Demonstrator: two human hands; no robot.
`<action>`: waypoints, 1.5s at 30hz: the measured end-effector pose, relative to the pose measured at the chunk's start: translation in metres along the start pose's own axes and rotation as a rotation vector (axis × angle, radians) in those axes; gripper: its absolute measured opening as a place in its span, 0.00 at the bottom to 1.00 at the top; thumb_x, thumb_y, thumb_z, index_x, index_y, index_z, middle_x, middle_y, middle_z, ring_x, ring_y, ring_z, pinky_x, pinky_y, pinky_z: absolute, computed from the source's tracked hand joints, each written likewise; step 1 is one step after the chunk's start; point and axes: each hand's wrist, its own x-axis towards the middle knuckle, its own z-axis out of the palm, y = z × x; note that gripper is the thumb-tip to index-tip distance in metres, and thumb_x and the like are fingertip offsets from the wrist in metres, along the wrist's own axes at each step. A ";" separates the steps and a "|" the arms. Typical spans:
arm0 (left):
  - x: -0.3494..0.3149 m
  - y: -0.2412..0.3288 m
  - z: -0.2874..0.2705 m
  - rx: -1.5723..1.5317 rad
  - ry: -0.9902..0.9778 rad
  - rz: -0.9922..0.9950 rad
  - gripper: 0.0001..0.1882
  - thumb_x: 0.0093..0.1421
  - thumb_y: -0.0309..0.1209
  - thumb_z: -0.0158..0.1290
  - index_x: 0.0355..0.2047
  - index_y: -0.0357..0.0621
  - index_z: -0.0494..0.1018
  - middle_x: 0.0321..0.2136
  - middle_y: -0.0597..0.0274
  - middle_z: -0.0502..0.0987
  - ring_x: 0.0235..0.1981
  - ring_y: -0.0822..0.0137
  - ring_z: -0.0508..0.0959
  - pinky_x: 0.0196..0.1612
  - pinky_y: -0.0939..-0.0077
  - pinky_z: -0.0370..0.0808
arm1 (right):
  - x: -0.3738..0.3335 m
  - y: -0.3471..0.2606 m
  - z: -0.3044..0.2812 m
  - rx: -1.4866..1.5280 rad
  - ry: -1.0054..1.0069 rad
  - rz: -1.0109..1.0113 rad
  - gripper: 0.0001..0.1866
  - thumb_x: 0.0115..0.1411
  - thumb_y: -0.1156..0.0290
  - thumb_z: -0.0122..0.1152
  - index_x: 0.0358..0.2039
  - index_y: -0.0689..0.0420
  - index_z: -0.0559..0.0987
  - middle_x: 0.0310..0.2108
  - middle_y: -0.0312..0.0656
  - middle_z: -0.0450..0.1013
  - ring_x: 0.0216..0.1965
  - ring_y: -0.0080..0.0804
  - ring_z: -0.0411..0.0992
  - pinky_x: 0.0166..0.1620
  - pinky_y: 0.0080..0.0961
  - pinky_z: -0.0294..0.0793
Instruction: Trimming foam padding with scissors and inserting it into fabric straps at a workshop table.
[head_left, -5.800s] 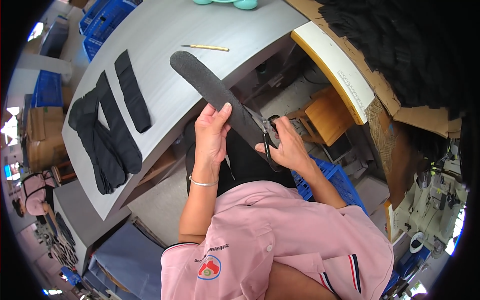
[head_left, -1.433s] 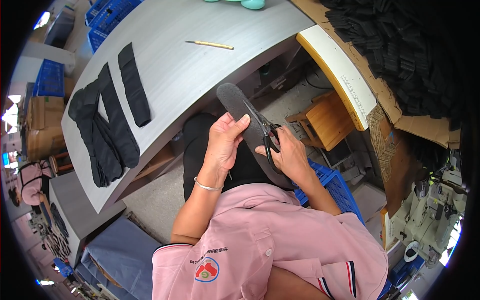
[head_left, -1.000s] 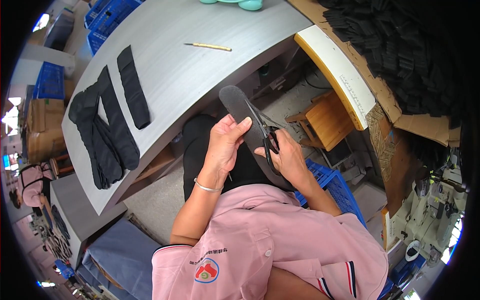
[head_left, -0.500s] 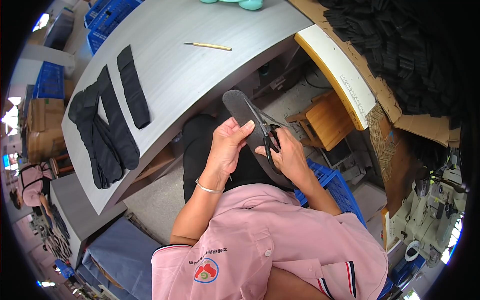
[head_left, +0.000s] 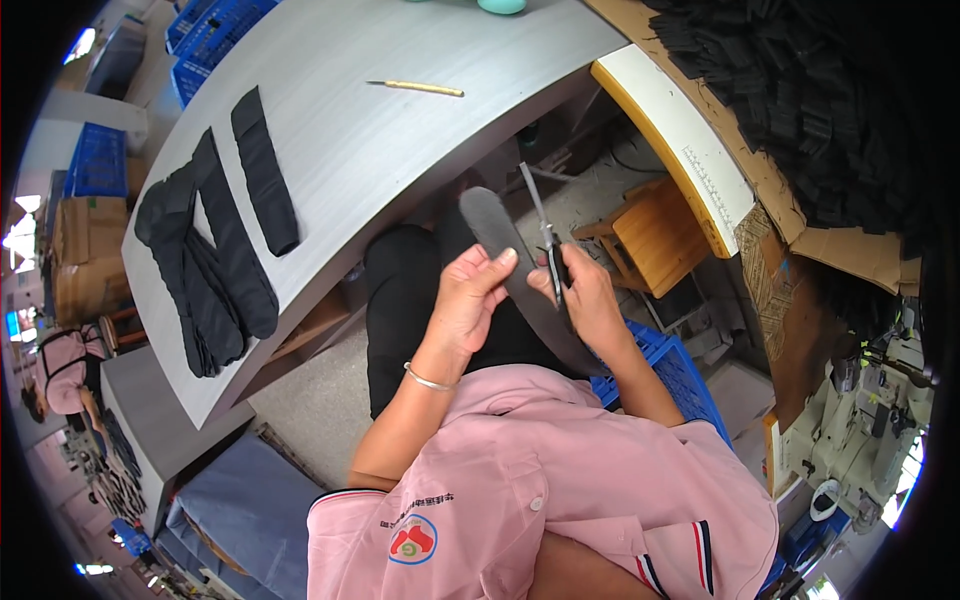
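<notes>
My left hand [head_left: 472, 295] pinches a long dark grey fabric strip [head_left: 488, 217] with a rounded far end, thumb on top. The strip runs down toward my lap, passing beside my right hand [head_left: 588, 300]. That hand is closed around the black handles of a pair of scissors [head_left: 556, 262]. Their light grey blades point up and away, to the right of the strip and apart from its rounded end. Motion smears the blades, so I cannot tell how far they are spread.
Several black fabric strips [head_left: 205, 270] lie on the left of the grey table [head_left: 340, 150], with a thin wooden-handled tool [head_left: 425, 89] farther back. A carton of black pieces [head_left: 790, 110] fills the far right. A wooden stool [head_left: 655, 240] and a blue crate [head_left: 690, 385] stand at right.
The scissors have swung away from the strip's edge, blades now pointing farther up. My left hand and the strip have shifted slightly right.
</notes>
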 end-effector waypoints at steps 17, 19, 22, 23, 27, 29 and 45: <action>0.015 0.055 -0.048 -0.167 0.096 0.147 0.13 0.69 0.29 0.49 0.50 0.35 0.72 0.48 0.54 0.78 0.50 0.62 0.79 0.58 0.64 0.75 | 0.001 0.062 0.000 -0.405 -0.005 0.183 0.29 0.56 0.44 0.68 0.28 0.63 0.75 0.19 0.36 0.66 0.23 0.26 0.68 0.28 0.28 0.64; 0.014 0.058 -0.053 -0.193 0.102 0.150 0.13 0.70 0.28 0.48 0.51 0.34 0.71 0.48 0.53 0.78 0.50 0.60 0.78 0.58 0.63 0.75 | 0.002 0.062 -0.003 -0.489 0.029 0.145 0.28 0.56 0.47 0.69 0.28 0.63 0.74 0.22 0.37 0.68 0.26 0.27 0.68 0.30 0.30 0.64; 0.015 0.062 -0.059 -0.224 0.090 0.147 0.13 0.70 0.28 0.47 0.51 0.34 0.70 0.49 0.52 0.77 0.51 0.60 0.78 0.58 0.62 0.74 | 0.007 0.058 -0.007 -0.126 -0.102 0.359 0.24 0.55 0.53 0.71 0.28 0.62 0.73 0.21 0.39 0.67 0.27 0.25 0.68 0.31 0.26 0.66; 0.016 0.062 -0.060 -0.228 0.091 0.144 0.13 0.70 0.28 0.47 0.51 0.34 0.70 0.49 0.52 0.77 0.51 0.60 0.78 0.58 0.62 0.74 | 0.006 0.061 -0.003 0.087 -0.102 0.334 0.21 0.54 0.56 0.72 0.27 0.61 0.73 0.21 0.36 0.66 0.26 0.22 0.65 0.31 0.24 0.65; 0.016 0.063 -0.063 -0.269 0.063 0.173 0.13 0.70 0.28 0.47 0.51 0.34 0.70 0.50 0.52 0.77 0.51 0.59 0.78 0.59 0.61 0.74 | 0.011 0.039 0.006 0.334 -0.241 0.334 0.16 0.52 0.67 0.75 0.31 0.57 0.74 0.26 0.28 0.66 0.29 0.16 0.63 0.35 0.17 0.65; 0.014 0.066 -0.063 -0.281 0.054 0.192 0.13 0.70 0.29 0.47 0.51 0.34 0.70 0.50 0.51 0.77 0.52 0.59 0.78 0.60 0.61 0.73 | 0.012 0.031 0.007 0.327 -0.348 0.380 0.16 0.50 0.72 0.75 0.36 0.57 0.76 0.31 0.29 0.71 0.32 0.16 0.68 0.39 0.16 0.68; 0.009 0.062 -0.045 -0.153 0.082 0.236 0.15 0.63 0.28 0.59 0.49 0.40 0.74 0.43 0.63 0.80 0.43 0.71 0.78 0.50 0.70 0.75 | 0.035 -0.021 0.026 0.669 -0.326 0.505 0.13 0.58 0.66 0.69 0.39 0.58 0.77 0.28 0.34 0.74 0.27 0.21 0.73 0.29 0.16 0.70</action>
